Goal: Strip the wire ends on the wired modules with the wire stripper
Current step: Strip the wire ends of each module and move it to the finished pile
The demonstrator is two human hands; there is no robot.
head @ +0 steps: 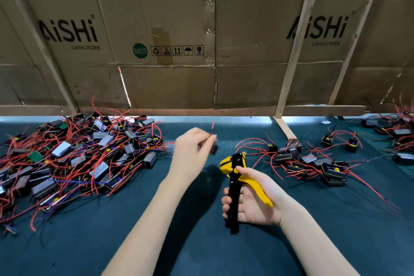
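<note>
One red wire (pixel 212 126) pinched in my left hand (pixel 192 148); my right hand (pixel 253 199) grips the wire stripper (pixel 235 163), so I should seat the tip squarely before squeezing.

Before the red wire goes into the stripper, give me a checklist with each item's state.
1. Wire stripper held in right hand: ok.
2. Red wire pinched by left hand: ok.
3. Wire end sticks out past the fingertips: ok.
4. Wire end lined up with the stripper's head: not ok, still apart.
5. Stripper's head open: cannot tell.
6. Module clear of the pile of wired modules: ok.
</note>
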